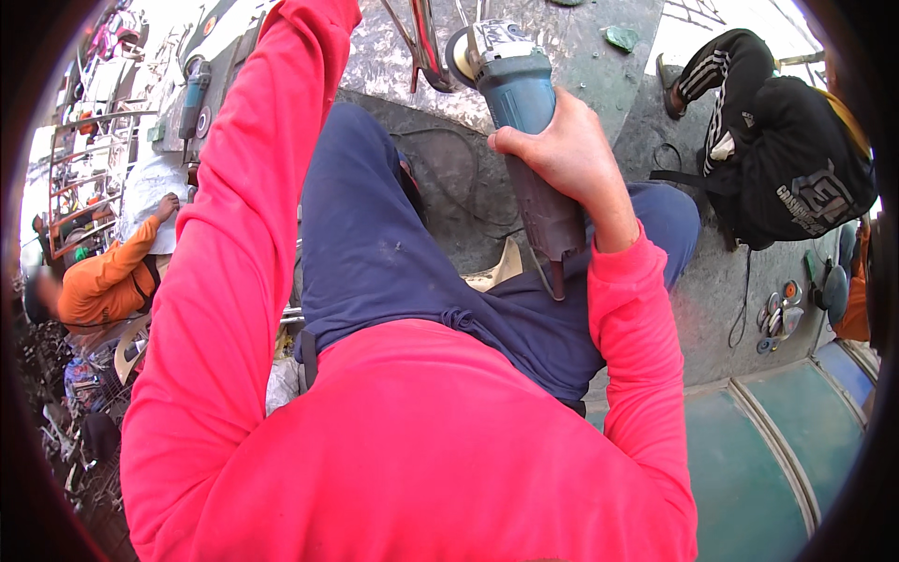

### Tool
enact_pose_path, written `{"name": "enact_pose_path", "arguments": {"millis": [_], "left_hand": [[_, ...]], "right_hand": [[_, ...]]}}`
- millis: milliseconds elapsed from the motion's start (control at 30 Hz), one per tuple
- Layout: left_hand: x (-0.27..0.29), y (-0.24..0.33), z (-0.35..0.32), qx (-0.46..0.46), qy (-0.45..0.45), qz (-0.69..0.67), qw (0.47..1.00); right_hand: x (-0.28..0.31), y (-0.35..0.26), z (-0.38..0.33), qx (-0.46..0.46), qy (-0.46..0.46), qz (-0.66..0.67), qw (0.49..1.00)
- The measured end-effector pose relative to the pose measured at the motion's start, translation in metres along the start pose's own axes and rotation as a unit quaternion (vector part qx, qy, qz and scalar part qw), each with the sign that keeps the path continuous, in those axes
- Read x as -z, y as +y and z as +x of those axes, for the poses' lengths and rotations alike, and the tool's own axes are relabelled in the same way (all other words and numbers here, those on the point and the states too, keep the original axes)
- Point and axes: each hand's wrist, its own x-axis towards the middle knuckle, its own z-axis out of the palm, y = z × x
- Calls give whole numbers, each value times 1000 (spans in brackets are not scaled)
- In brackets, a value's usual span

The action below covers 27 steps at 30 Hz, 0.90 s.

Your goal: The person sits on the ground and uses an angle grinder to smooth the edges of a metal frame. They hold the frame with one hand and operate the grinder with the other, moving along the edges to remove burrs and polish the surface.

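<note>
My right hand (571,155) is wrapped round the body of a teal angle grinder (518,92), its dark rear handle pointing down toward my lap. A pale round disc (460,58) sits on the grinder's head. Close to this disc, at the top of the view, stands a piece of shiny bent metal tube (426,49), cut off by the edge. My left arm (239,220), in a pink-red sleeve, reaches up past the top edge, so the left hand is out of sight. A power cord leaves the grinder's lower end near my right thigh.
To the left, a person in orange (112,272) works near metal frames and another grinder (197,98). At right, a person in black (787,159) bends over. Several small discs (777,318) lie on the grey floor (693,309). A loose cable (473,164) runs beyond my legs.
</note>
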Motion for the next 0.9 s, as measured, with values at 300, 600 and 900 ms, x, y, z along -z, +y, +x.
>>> {"name": "enact_pose_path", "arguments": {"millis": [300, 600, 900], "left_hand": [[18, -25, 16, 4, -17, -58, 998], [33, -18, 7, 66, 87, -25, 994], [55, -50, 28, 89, 175, -75, 978]], "right_hand": [[-8, -2, -11, -3, 33, -26, 999], [-4, -5, -14, 3, 31, 11, 999], [-6, -3, -10, 11, 71, 22, 997]]}}
